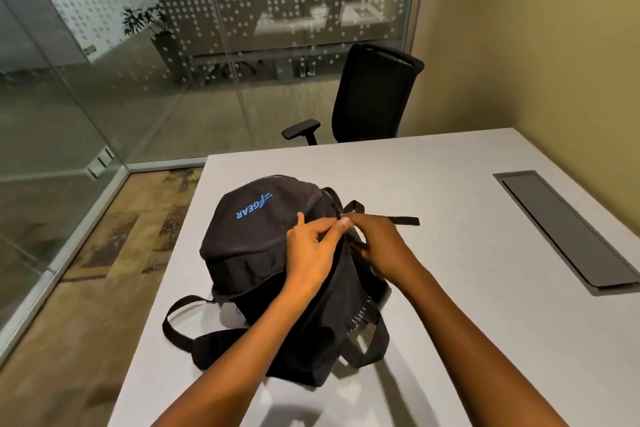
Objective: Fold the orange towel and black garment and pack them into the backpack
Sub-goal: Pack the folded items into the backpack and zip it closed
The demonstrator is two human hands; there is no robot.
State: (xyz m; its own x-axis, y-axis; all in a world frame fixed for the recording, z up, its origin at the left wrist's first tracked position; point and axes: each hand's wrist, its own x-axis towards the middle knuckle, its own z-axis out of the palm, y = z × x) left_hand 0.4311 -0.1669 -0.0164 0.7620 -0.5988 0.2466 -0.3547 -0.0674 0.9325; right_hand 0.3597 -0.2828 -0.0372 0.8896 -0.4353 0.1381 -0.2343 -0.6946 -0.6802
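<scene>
Small glass-walled office, a pale grey rectangular table (450,191) with a dark metal cable hatch (568,232) set into it, and a black mesh office chair (374,94) pushed back at the far end. On the table's near-left part sits the bulging black fabric backpack with blue lettering (263,243), straps trailing toward the edge. Both hands meet on top of it: the left hand (311,250) pinches the fabric by the zip, the right hand (377,243) is closed on the zipper line right beside it, fingertips touching.
</scene>
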